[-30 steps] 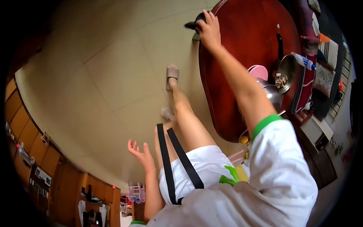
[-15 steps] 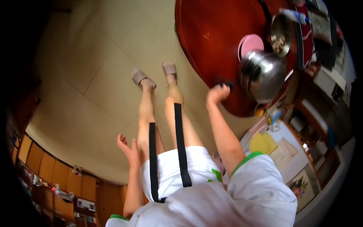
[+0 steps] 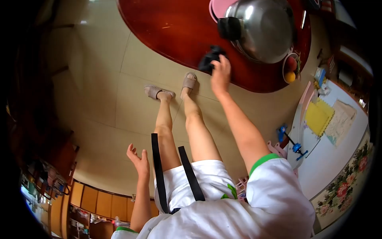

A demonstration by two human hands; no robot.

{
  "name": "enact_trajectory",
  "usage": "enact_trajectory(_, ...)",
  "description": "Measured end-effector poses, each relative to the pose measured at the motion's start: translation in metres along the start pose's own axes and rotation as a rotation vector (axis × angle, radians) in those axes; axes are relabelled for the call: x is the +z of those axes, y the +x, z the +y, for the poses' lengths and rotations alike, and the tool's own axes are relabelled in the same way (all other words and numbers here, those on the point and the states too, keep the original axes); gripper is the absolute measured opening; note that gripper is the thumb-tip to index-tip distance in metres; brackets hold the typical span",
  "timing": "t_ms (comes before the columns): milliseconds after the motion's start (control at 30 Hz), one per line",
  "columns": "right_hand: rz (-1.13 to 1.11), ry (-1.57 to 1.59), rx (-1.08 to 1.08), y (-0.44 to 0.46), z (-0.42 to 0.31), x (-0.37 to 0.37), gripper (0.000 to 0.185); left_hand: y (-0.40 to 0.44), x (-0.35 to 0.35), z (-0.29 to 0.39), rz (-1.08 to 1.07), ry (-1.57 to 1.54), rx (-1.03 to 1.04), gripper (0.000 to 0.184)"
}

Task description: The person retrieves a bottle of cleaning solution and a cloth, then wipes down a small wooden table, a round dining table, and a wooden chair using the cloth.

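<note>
My right hand (image 3: 221, 75) reaches out at the near edge of the dark red table (image 3: 167, 34). Its fingers are closed on a crumpled black cloth-like thing (image 3: 211, 59), whose exact kind I cannot make out. Just beyond it on the table is a large shiny steel pot (image 3: 264, 34) with a black side handle (image 3: 229, 28). A pink round item (image 3: 219, 8) lies partly behind the pot. My left hand (image 3: 139, 160) hangs by my left thigh, holding nothing, its fingers apart.
A small bowl of round fruit (image 3: 289, 68) is near the table's right edge. To the right a white surface (image 3: 318, 155) carries a yellow mat (image 3: 319, 115) and a blue-and-black device (image 3: 293, 144). Wooden cabinets (image 3: 103, 199) line the lower left.
My view has shifted, so the pot appears higher and larger. My right hand shows with the black thing more fully in sight, while my left hand stays open at my side.
</note>
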State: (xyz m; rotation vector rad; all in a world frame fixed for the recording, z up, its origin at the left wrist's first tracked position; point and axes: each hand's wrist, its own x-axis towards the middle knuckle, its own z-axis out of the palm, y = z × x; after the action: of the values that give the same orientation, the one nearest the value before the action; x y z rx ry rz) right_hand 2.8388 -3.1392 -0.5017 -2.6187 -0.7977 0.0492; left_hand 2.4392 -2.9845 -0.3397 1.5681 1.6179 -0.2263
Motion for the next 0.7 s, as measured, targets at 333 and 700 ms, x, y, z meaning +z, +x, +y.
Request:
enact_trajectory(333, 0.121, -0.058, 1.470, -0.128, 0.205, -0.061, 0.029, -0.011, 0.030, 0.073, -0.121, 0.062, 0.142, 0.059)
enact_trajectory(700, 0.819, 0.902, 1.927, -0.054, 0.202, -0.075, 0.033, 0.030, -0.007, 0.095, 0.017, 0.087, 0.163, 0.059)
